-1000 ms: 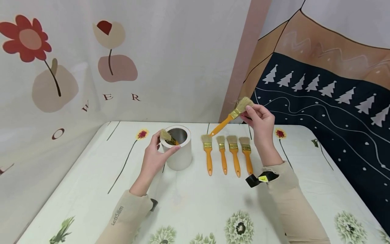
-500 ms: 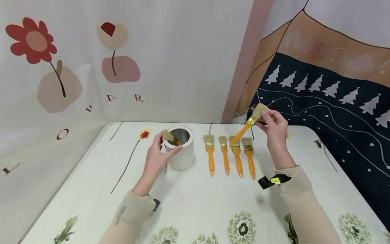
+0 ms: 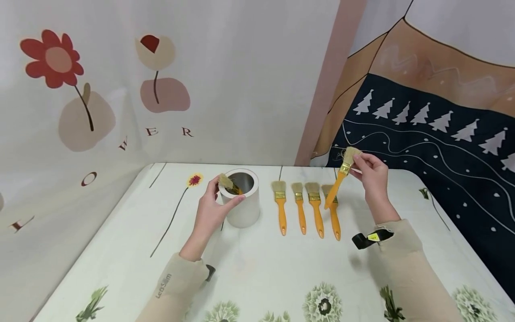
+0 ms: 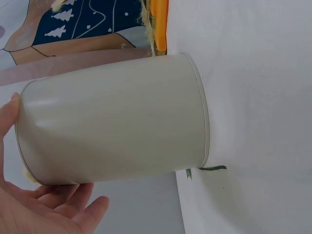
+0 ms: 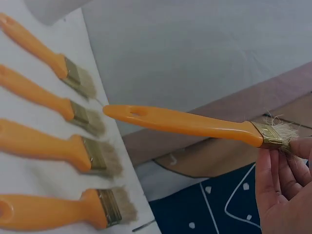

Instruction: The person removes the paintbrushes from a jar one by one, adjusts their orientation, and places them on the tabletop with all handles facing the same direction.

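Observation:
My left hand (image 3: 209,212) grips the rim of an upright white can (image 3: 246,211), thumb on the near side and fingers behind. In the left wrist view the can's smooth wall (image 4: 112,117) fills the middle. Inside it leans a paintbrush (image 3: 226,181), bristles up at the rim, its handle mostly hidden. With thumb and fingers, my right hand (image 3: 374,176) pinches another paintbrush (image 5: 190,122) by its pale bristles. That brush hangs in the air, orange handle slanting down to the left, its end in front of the rightmost brush on the table.
Several orange-handled paintbrushes (image 3: 280,210) lie in a row right of the can, bristles toward the far edge of the white flowered table (image 3: 249,268). A printed curtain (image 3: 241,89) hangs behind the table, with a dark tree-patterned cloth (image 3: 422,134) at the right.
My right hand has moved right and lower with the paintbrush, whose handle has swung steeper and now overlaps the rightmost brush. The left hand keeps its hold on the can.

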Demonstrator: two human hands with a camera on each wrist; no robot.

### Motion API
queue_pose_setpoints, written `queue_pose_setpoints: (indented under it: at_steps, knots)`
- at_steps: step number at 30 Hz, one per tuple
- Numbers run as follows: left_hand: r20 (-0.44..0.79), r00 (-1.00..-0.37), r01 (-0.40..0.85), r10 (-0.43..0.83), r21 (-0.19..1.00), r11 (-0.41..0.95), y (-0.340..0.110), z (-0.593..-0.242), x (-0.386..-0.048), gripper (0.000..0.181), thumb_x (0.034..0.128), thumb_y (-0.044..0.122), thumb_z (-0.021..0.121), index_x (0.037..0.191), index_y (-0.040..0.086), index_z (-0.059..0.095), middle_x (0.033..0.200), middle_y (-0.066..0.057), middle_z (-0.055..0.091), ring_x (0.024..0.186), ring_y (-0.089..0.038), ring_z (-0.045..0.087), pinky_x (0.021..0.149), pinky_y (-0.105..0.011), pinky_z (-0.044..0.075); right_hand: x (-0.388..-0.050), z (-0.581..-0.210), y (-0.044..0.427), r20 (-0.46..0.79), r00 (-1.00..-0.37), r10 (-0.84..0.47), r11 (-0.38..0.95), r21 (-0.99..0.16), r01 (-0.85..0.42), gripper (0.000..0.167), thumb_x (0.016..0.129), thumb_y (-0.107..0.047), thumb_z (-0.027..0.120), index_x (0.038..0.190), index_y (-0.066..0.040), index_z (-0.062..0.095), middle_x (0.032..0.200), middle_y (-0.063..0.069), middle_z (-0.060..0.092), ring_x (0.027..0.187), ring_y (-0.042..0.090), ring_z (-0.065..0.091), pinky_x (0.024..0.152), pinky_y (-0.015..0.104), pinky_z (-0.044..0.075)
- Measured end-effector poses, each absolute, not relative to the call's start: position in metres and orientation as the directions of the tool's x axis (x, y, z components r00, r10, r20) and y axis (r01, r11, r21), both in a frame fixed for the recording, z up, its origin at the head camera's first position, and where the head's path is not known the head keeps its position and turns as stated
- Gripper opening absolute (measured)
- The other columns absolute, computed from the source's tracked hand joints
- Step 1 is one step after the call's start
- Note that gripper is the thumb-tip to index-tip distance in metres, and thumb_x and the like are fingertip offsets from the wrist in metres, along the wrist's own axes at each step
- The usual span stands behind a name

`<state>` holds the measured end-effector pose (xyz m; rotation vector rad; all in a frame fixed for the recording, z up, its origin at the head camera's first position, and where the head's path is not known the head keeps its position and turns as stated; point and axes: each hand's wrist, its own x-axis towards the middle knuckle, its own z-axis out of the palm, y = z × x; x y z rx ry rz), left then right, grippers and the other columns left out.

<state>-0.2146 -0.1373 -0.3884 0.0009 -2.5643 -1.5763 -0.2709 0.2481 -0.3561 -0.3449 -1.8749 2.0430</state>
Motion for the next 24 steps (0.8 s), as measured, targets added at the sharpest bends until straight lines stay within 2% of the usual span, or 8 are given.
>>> queue_pose_setpoints:
  at_steps: [8, 17, 24]
  knots:
    - [0.112, -0.991, 0.067, -0.07, 0.883, 0.465, -0.137, -0.387, -0.214, 0.091, 0.0845, 0.036, 0.08, 0.155, 0.01, 0.029, 0.159, -0.015, 0.038, 0.148, -0.03, 0.036, 0.122, -0.045, 0.03, -0.275, -0.368, 0.263, -0.01, -0.912, 0.41, -0.025, -1.0, 0.0, 0.004, 0.097, -0.02, 0.065, 0.099, -0.024, 0.066, 0.08, -0.02, 0.069, 0.071, -0.003, 0.064, 0.065, 0.009, 0.054]
    - [0.11, -0.991, 0.065, -0.072, 0.886, 0.459, -0.136, -0.387, -0.214, 0.093, 0.0828, 0.035, 0.082, 0.155, 0.011, 0.029, 0.158, -0.014, 0.039, 0.148, -0.03, 0.037, 0.122, -0.045, 0.031, -0.282, -0.385, 0.274, -0.089, -0.908, 0.409, 0.05, -0.992, 0.12, 0.006, 0.098, -0.021, 0.063, 0.097, -0.026, 0.064, 0.075, -0.023, 0.065, 0.068, -0.005, 0.062, 0.063, 0.01, 0.054]
    - [0.107, -0.991, 0.06, -0.076, 0.886, 0.46, -0.136, -0.387, -0.214, 0.093, 0.0831, 0.036, 0.081, 0.155, 0.011, 0.029, 0.159, -0.014, 0.039, 0.148, -0.03, 0.037, 0.122, -0.045, 0.031, -0.287, -0.402, 0.28, -0.095, -0.913, 0.396, 0.115, -0.982, 0.152, 0.003, 0.099, -0.025, 0.063, 0.099, -0.022, 0.063, 0.075, -0.024, 0.062, 0.069, -0.006, 0.062, 0.064, 0.01, 0.054]
